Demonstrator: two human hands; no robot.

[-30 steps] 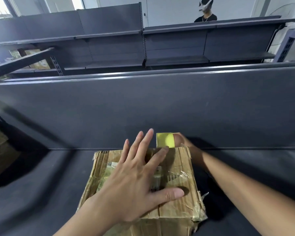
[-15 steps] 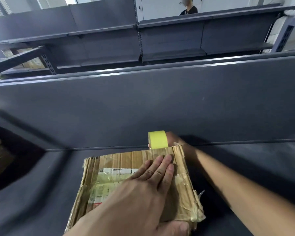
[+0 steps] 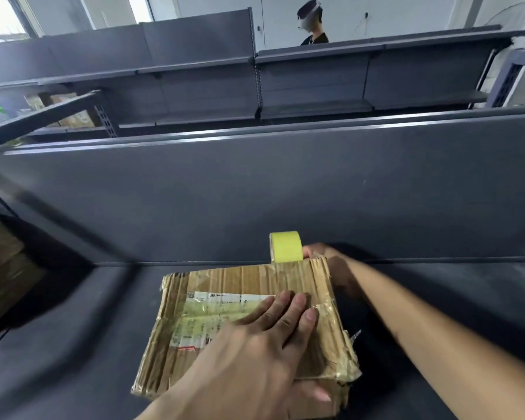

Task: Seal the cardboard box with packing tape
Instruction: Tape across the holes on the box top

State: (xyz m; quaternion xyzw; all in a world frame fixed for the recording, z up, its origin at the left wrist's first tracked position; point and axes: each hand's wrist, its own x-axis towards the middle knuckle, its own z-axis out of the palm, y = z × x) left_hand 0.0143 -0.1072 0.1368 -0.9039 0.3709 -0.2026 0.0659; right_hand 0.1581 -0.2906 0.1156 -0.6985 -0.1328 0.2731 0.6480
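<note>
Taping underway: my left hand (image 3: 255, 344) flat, pressing box (image 3: 255, 277) top; right hand (image 3: 320, 253) holds roll (image 3: 286, 247) at far edge. Next, I judge: draw strip over seam.

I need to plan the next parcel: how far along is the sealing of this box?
Done: the cardboard box flaps lie closed. In hand: the left hand presses the top flat; the right hand holds the yellow tape roll at the far edge. Left: no fresh strip clearly shows across the top, so the taping run likely remains.
</note>
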